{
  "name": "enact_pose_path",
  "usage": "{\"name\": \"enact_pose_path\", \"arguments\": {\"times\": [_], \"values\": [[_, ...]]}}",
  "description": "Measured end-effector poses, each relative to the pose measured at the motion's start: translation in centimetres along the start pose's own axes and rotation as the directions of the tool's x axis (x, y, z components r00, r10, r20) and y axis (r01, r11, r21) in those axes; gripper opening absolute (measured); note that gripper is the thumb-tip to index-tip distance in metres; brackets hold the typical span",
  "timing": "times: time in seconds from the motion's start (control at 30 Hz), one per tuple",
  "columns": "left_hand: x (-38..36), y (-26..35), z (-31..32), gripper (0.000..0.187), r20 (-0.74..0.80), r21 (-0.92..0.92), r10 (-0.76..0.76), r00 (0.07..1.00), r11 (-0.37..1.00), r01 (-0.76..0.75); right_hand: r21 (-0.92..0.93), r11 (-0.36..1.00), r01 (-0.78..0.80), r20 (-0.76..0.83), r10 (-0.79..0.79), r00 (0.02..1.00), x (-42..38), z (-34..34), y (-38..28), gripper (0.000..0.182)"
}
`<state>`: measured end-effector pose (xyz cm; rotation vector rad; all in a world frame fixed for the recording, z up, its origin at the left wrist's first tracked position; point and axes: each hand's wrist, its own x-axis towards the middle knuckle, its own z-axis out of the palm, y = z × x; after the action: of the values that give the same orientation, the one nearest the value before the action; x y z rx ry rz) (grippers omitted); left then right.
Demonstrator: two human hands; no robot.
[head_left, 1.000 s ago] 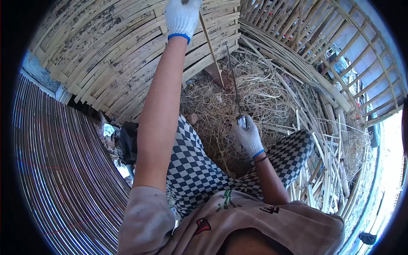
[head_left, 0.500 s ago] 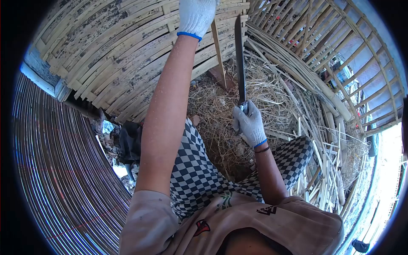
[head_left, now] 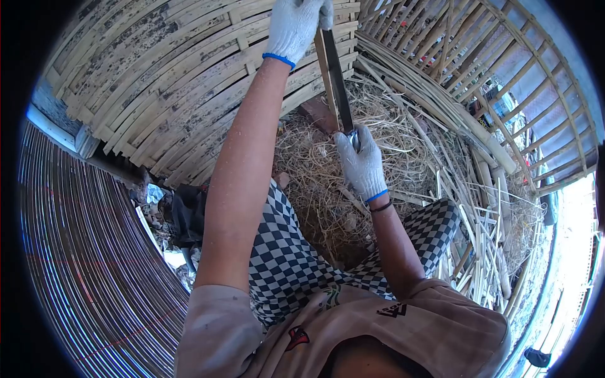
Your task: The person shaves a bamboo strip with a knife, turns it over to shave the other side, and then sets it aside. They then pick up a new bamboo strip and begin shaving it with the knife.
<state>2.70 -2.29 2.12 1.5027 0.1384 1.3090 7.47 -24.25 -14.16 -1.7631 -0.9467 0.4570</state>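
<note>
My left hand (head_left: 293, 26), in a white knit glove, grips the top of an upright bamboo strip (head_left: 326, 72) at the top of the view. My right hand (head_left: 360, 162), also gloved, is closed on the handle of a long dark knife (head_left: 338, 79). The blade points up and lies against the bamboo strip just below my left hand. The strip's lower end stands near a reddish block (head_left: 320, 115) in a pile of bamboo shavings (head_left: 328, 183). My legs, in black-and-white checked trousers (head_left: 283, 252), are below.
A large woven bamboo panel (head_left: 164, 82) leans at the upper left. A rolled mat of thin slats (head_left: 82, 252) fills the left side. Open bamboo lattice (head_left: 504, 82) and loose split bamboo sticks (head_left: 485, 252) lie on the right.
My right hand has lifted the knife from low, near the shavings, up to the bamboo strip. The blade now rests against the strip under my left hand.
</note>
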Motion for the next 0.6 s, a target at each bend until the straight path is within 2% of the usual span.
{"name": "enact_pose_path", "arguments": {"times": [0.03,0.1,0.17,0.3,0.37,0.4,0.47,0.5,0.6], "values": [[0.2,-0.5,-0.2,0.029,0.025,-0.078,-0.044,0.999,0.996,0.045,0.054,0.999,0.000,0.004,0.000,1.000,0.7,0.1,0.1,0.040],[0.7,-1.3,-0.4,0.030,0.085,-0.228,-0.121,0.989,0.964,0.138,0.034,0.998,0.052,-0.013,-0.052,0.999,1.8,-0.1,-1.0,0.040],[0.2,-1.9,0.0,0.034,0.022,-0.222,-0.087,0.996,0.971,0.090,0.051,0.997,0.064,-0.006,-0.063,0.998,2.6,-0.2,-1.9,0.038],[-0.1,-2.7,0.8,0.042,-0.112,-0.175,0.035,0.993,0.983,-0.055,-0.051,0.992,0.114,0.006,-0.114,0.993,3.7,0.7,-0.7,0.037],[0.1,-2.9,0.4,0.045,-0.211,-0.051,0.061,0.976,0.996,-0.073,-0.121,0.987,0.106,0.038,-0.102,0.994,4.5,1.9,2.8,0.036],[0.0,-2.9,0.2,0.046,-0.262,0.011,0.076,0.962,0.997,-0.076,-0.155,0.984,0.089,0.052,-0.082,0.995,4.4,1.7,2.2,0.037],[-0.3,-2.8,-0.3,0.046,-0.260,-0.044,0.047,0.965,0.997,-0.060,-0.219,0.974,0.054,0.079,-0.037,0.996,3.9,1.3,0.2,0.038],[-0.3,-2.6,-0.6,0.045,-0.254,-0.070,0.037,0.966,0.996,-0.056,-0.130,0.991,0.030,0.132,-0.013,0.991,4.1,1.1,-0.4,0.038],[-0.3,-2.7,0.2,0.046,-0.268,-0.070,0.081,0.960,0.992,-0.103,-0.100,0.988,0.118,0.070,-0.111,0.991,3.3,0.6,-3.1,0.038]]}}
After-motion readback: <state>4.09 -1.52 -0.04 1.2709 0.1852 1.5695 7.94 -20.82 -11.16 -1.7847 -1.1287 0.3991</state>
